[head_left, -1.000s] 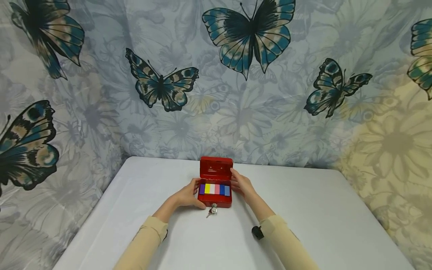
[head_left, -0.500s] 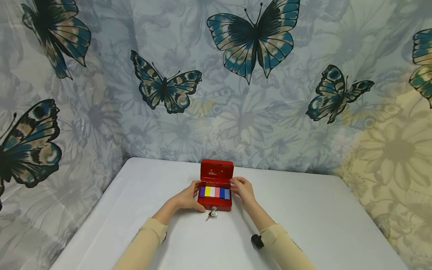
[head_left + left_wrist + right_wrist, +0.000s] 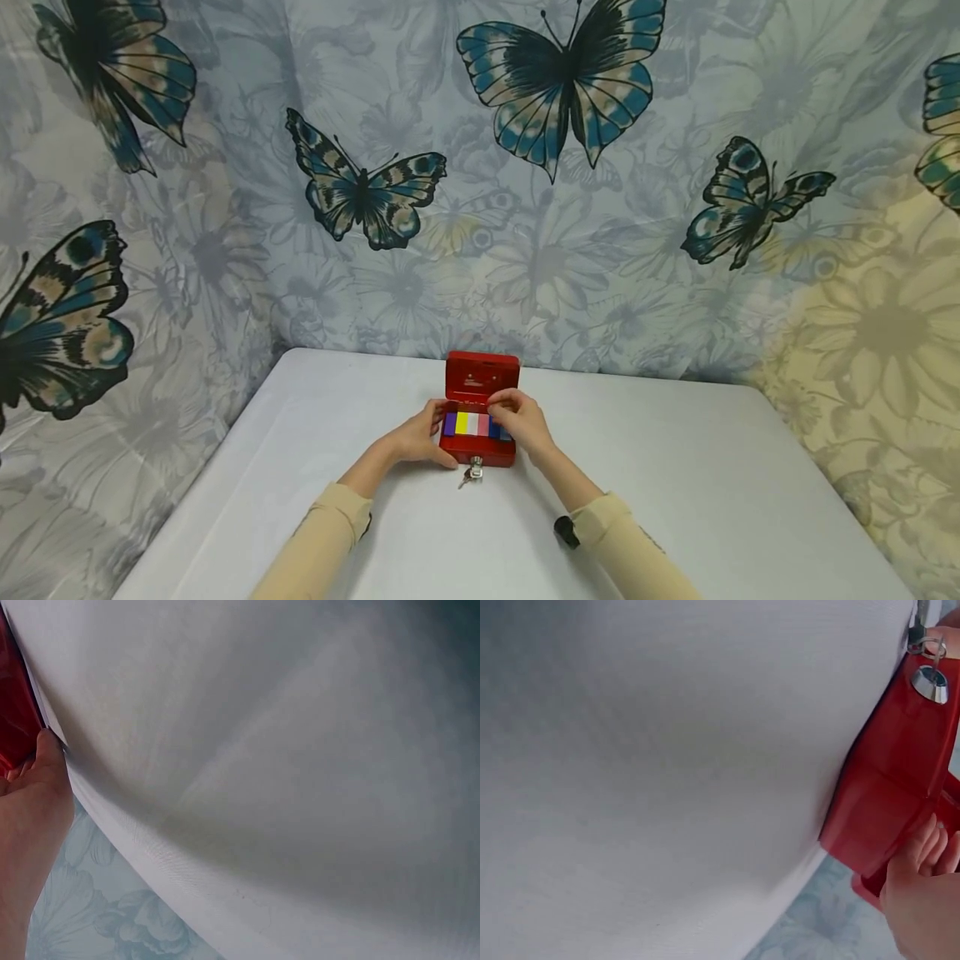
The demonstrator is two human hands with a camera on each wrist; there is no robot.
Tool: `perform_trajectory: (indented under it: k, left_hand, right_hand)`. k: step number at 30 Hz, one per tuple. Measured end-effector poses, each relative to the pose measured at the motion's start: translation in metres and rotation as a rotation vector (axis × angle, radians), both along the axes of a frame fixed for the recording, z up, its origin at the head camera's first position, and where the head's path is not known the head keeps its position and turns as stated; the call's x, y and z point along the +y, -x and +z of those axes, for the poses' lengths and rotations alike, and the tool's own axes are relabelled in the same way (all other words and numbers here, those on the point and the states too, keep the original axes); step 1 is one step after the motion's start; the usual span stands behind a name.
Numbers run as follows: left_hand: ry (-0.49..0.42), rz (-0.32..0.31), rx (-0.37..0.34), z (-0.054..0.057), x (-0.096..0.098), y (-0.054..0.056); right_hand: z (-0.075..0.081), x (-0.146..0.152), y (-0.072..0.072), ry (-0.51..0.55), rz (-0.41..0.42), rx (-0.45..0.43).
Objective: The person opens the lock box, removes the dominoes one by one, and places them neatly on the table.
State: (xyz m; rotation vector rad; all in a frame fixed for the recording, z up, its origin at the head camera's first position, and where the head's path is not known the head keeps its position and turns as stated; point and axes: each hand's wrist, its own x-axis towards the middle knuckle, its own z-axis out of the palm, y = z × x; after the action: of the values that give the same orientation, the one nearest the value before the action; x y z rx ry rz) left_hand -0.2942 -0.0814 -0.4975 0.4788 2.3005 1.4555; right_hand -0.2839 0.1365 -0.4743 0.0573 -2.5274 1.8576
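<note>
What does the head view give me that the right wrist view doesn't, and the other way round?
Head only: the row of coloured blocks and the backdrop's butterflies.

Right wrist only: a clear look at the outer right side of the red box.

Both: the box, its silver lock, white tabletop, right hand and left hand, the latter partly cropped.

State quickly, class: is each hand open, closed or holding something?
Left hand: holding the box.
Right hand: fingers bent over the box; hold cannot be told.
</note>
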Motion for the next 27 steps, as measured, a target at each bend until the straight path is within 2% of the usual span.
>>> perform_trajectory:
  k: [5,14,21,25,27]
  left_hand:
    - [-0.005,-0.001,-0.001,0.001,0.000,0.001]
    - [0.000,-0.010,0.013,-0.002,-0.002,0.001]
    - [-0.005,-0.021,0.012,-0.006,-0.004,-0.001]
    - [-0.019,-0.025,0.018,-0.003,-0.003,-0.001]
    - [-0.022,-0.031,0.020,-0.002,-0.002,-0.001]
  right_hand:
    - [-0.001,-0.006,0.000,-0.162,0.081,0.095]
    - [-0.009,-0.013,-0.001,-0.457,0.293,0.324]
    - [-0.014,-0.017,-0.004,-0.648,0.452,0.415]
    - [-0.012,-0.018,-0.004,-0.702,0.507,0.441]
    - [-0.011,-0.018,-0.004,-0.715,0.537,0.425]
